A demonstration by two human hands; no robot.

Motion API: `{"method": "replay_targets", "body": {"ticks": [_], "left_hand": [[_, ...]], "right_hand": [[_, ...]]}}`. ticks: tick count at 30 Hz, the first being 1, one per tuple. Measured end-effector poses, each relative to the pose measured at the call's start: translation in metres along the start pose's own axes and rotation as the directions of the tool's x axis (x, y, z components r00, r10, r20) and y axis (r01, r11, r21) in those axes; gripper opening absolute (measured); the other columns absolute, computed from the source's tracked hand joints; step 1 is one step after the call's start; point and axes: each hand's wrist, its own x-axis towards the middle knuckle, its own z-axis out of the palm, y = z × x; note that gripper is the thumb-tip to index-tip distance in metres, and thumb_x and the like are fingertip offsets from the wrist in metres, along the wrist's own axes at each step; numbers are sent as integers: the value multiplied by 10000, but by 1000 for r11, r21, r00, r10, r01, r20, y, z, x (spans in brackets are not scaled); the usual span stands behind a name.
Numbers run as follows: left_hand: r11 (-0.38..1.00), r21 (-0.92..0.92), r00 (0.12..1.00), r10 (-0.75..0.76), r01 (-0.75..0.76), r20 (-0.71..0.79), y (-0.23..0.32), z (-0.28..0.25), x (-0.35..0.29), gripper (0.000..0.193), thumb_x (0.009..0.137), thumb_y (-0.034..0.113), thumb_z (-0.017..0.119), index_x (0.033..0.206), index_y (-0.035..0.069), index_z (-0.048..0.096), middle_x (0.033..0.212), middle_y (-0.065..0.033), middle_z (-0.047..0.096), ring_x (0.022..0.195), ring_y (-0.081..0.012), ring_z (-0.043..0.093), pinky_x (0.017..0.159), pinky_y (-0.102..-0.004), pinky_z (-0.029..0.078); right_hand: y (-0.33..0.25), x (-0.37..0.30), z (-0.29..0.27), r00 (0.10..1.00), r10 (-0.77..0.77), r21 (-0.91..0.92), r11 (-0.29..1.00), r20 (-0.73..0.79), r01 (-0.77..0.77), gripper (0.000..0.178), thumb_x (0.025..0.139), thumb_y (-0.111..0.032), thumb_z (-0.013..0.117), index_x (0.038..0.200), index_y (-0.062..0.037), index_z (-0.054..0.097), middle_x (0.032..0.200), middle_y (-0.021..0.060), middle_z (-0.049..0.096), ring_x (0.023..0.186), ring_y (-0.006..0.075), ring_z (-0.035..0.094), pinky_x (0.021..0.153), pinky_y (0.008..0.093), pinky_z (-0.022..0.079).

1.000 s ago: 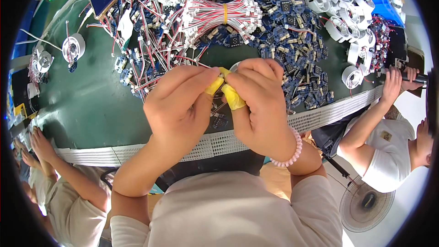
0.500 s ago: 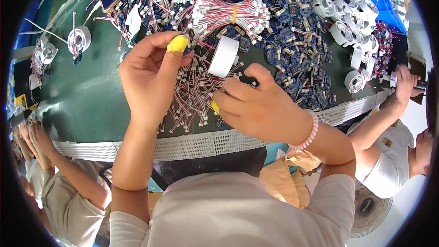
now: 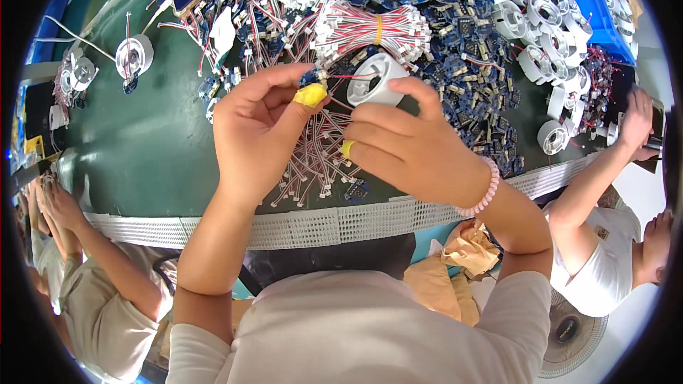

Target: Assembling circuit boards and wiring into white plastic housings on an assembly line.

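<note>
My left hand [image 3: 260, 124] pinches a small blue circuit board [image 3: 310, 77] between thumb and forefinger; a yellow cover wraps the thumb tip. From the board, a thin red wire [image 3: 348, 76] runs to a white round plastic housing [image 3: 390, 71]. My right hand [image 3: 416, 146], with a yellow band on one finger and a pink coil bracelet at the wrist, has its fingers curled against that housing. The housing is tilted, its hollow side towards the left hand. Below both hands lies a loose pile of red-and-white connector cables [image 3: 313, 163].
Behind my hands is a banded cable bundle [image 3: 377, 26]. Many blue boards [image 3: 469, 92] spread to its right, and white housings [image 3: 544, 14] pile farther right. One wired housing [image 3: 134, 55] stands on the green tabletop [image 3: 171, 149] at left. Co-workers' arms [image 3: 594, 188] show at both sides.
The white housing has turned from edge-on so its hollow side shows, and has shifted right. My left hand has moved right with the board, closer to the housing.
</note>
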Motion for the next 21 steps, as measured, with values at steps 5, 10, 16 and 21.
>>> {"method": "replay_targets", "body": {"ticks": [5, 10, 16, 21], "left_hand": [[1000, 9, 1000, 14, -14, -6, 0, -1, 1, 245, 808, -130, 551, 1048, -83, 562, 989, -125, 609, 892, -170, 621, 814, -284, 534], [1000, 19, 1000, -8, 9, -10, 2, 2, 2, 246, 809, -126, 555, 1051, -81, 564, 968, -121, 620, 875, -162, 626, 792, -263, 528], [999, 5, 999, -49, 49, -13, 1, -2, -1, 238, 819, -96, 569, 1056, -72, 566, 960, -115, 625, 871, -162, 627, 789, -260, 522], [1000, -15, 999, -15, 16, 49, 2, -3, -7, 245, 818, -98, 574, 1060, -62, 569, 969, -105, 621, 868, -140, 613, 776, -238, 502]], "right_hand": [[2, 1, -9, 989, 40, 16, 999, -144, -38, 107, 706, -153, 649, 809, -142, 622, 991, -34, 624, 965, 144, 554, 891, 414, 284], [-4, 5, -7, 981, -142, -107, 982, 135, 157, 73, 685, -174, 608, 729, -133, 649, 993, -15, 612, 1024, 150, 512, 900, 425, 303], [6, 12, 6, 948, -258, -138, 948, 187, 285, 125, 715, -177, 551, 790, -102, 618, 934, 7, 587, 1034, 164, 506, 930, 386, 322], [2, 14, 9, 992, -51, 14, 998, -117, 53, 126, 751, -151, 568, 857, -84, 568, 912, 24, 575, 999, 205, 526, 965, 426, 260]]}}
